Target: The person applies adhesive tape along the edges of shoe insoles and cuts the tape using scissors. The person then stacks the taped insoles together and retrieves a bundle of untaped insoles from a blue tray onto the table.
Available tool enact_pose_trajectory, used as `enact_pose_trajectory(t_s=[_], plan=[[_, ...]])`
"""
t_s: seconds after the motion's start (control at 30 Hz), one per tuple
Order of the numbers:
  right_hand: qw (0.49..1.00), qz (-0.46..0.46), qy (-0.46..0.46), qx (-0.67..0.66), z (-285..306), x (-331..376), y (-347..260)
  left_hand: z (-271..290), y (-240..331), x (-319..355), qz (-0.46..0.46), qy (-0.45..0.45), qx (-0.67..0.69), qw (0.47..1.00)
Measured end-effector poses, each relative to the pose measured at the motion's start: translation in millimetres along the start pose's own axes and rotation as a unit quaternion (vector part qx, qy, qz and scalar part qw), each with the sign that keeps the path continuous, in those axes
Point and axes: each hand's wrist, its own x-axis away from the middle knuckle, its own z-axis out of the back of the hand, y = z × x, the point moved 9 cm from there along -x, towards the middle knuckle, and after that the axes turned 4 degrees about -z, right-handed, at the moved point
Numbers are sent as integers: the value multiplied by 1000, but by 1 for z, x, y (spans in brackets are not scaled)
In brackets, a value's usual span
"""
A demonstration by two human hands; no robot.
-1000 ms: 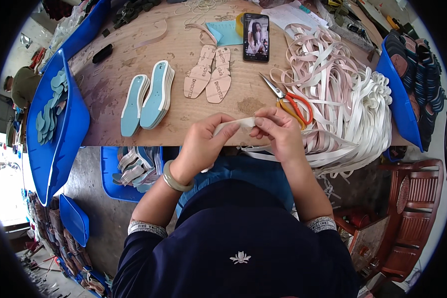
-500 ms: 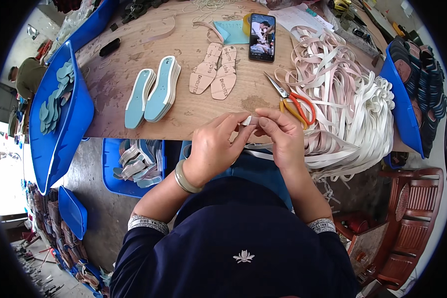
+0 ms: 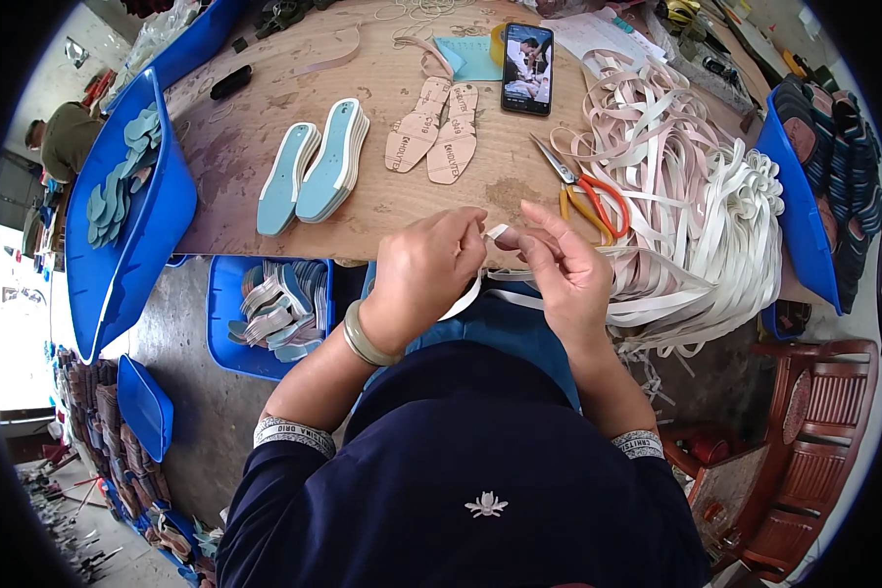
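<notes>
My left hand point(image 3: 423, 265) and my right hand point(image 3: 561, 265) meet at the near edge of a wooden table point(image 3: 235, 176). Both pinch a thin white strap point(image 3: 496, 233) between fingertips; its loose end curves down under my left palm. A big heap of pink and white straps point(image 3: 696, 225) lies just right of my right hand. Orange-handled scissors point(image 3: 590, 191) rest on the table beyond my right hand. Two stacks of light blue shoe soles point(image 3: 314, 167) and two tan insoles point(image 3: 433, 137) lie farther out.
A phone point(image 3: 527, 69) with a lit screen lies at the table's far side. Blue trays stand at the left point(image 3: 157, 245) and right point(image 3: 804, 225). A blue bin point(image 3: 227, 333) of sole pieces sits below the table. A wooden chair point(image 3: 823, 431) stands at my right.
My hands have shifted slightly along the table edge while working the white strap between the fingertips. The strap's end now hangs below my left hand.
</notes>
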Motion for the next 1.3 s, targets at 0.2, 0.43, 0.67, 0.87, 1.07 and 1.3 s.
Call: enact_pose_trajectory(t_s=[0.2,0.43,0.67,0.87,1.07,1.3], plan=[[999,-4,35,-29,6,1,1,6,-5,-1,75,21,110,991],[959,201,76,185,-3,15,-21,7,22,-1,-37,11,-22,999],[943,221,86,235,-5,16,-18,-8,-3,1,35,-28,18,999],[973,156,63,160,3,11,-4,-33,-42,16,243,-46,329,911],[990,85,58,92,12,9,-1,-32,-47,23,296,-72,408,861],[987,113,54,97,4,18,-9,-70,-17,46,334,-191,474,792]])
